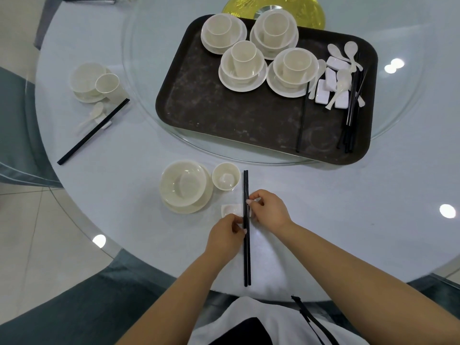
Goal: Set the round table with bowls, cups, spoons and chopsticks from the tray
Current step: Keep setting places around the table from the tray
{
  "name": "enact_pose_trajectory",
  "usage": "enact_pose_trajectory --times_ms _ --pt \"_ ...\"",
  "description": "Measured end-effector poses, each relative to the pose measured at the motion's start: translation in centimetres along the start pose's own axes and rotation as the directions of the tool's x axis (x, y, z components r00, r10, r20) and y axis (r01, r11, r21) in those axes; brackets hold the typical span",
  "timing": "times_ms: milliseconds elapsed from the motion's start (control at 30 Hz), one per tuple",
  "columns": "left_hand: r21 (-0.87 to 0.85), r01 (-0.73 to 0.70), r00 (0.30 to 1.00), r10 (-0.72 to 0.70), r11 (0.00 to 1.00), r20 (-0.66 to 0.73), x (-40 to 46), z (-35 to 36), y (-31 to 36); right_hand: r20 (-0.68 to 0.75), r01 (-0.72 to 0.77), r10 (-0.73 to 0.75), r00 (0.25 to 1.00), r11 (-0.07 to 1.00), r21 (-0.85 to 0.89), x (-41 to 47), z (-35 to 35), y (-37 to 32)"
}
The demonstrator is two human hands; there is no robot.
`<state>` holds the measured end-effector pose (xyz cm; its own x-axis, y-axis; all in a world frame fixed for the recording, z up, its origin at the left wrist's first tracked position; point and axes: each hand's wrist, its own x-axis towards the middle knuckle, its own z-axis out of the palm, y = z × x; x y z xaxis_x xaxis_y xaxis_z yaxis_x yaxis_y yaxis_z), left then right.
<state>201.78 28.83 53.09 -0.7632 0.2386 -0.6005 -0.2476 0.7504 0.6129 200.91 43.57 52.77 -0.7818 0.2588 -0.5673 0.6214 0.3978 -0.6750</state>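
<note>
One head-worn wide-angle view looks steeply down, close over the round table (373,220).

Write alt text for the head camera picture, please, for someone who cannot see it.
Two hands, left and right, straighten black chopsticks across a white rest beside a bowl and cup on a round table. Behind, a dark tray holds more sets.

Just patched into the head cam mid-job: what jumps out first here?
Both hands, left and right, pinch a pair of black chopsticks lying over a small white rest at the near table edge, beside a bowl and a cup. Beyond, a dark tray on the glass turntable holds four stacked bowl-and-cup sets, with spoons at its right end.
</note>
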Motion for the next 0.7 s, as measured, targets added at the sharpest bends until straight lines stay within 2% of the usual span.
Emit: enact_pose_trajectory --times_ms 700 --pt "-0.056 0.078 0.997 -0.079 0.995 -0.009 -0.50 -0.59 0.39 0.022 -0.038 0.037 0.999 0.997 0.070 -0.26 0.21 0.22"
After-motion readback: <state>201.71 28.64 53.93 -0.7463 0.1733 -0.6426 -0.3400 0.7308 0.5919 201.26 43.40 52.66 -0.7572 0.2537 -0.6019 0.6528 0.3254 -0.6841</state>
